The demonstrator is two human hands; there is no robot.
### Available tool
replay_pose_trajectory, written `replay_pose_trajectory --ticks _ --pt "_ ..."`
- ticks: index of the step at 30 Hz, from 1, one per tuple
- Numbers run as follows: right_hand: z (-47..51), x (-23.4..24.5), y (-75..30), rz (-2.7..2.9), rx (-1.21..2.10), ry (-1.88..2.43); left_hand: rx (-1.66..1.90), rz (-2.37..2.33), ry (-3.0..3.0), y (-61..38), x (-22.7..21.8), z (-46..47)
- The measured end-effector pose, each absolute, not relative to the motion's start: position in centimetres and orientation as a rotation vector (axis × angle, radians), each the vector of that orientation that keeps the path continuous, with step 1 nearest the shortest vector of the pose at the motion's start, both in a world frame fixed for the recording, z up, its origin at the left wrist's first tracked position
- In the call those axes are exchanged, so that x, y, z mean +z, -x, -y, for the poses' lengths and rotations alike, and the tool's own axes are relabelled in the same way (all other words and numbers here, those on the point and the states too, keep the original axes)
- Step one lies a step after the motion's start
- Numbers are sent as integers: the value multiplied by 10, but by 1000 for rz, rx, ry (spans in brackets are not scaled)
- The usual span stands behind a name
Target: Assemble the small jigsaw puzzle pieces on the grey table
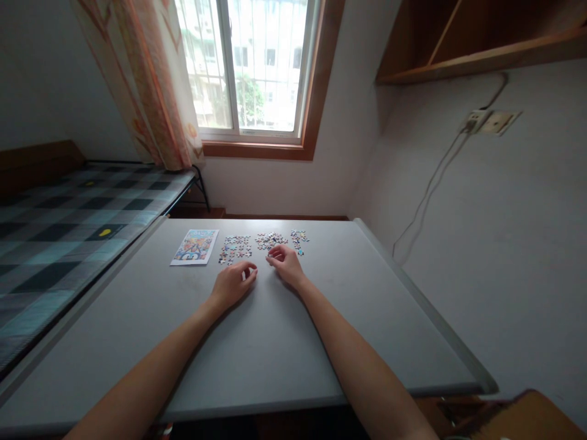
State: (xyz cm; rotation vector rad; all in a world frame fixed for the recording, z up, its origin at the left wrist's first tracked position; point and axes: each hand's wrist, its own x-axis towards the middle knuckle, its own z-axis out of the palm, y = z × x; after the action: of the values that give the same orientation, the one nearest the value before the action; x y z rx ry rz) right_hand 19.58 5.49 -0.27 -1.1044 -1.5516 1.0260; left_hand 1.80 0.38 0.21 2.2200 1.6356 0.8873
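Several loose jigsaw puzzle pieces lie in a heap on the grey-white table, just beyond my right hand. Thumb and fingers of that hand are pinched together over a small jigsaw puzzle piece, which is mostly covered. My left hand rests on the table below a group of spread-out pieces. Its fingers are loosely curled, with a gap to the thumb and nothing visible between them. Another cluster of pieces lies to the right of the heap. A printed picture sheet lies at the left.
The table has raised side edges, with a wall close on its right. A bed with a checked cover stands to the left. Beyond the table are a window and a curtain. A cable hangs from a wall socket.
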Motion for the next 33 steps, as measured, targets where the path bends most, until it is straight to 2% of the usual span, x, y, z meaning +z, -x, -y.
replay_pose_trajectory --ticks 3,7,33 --pt "-50 -2 -186 1459 1300 906 1008 -1597 -2103 -16 -1 -8" --pt "-45 -1 -182 1429 1425 849 1129 -1543 -2061 -14 -4 -11" --pt "-44 -1 -183 1263 1521 862 1099 -1541 -2213 -15 -2 -7"
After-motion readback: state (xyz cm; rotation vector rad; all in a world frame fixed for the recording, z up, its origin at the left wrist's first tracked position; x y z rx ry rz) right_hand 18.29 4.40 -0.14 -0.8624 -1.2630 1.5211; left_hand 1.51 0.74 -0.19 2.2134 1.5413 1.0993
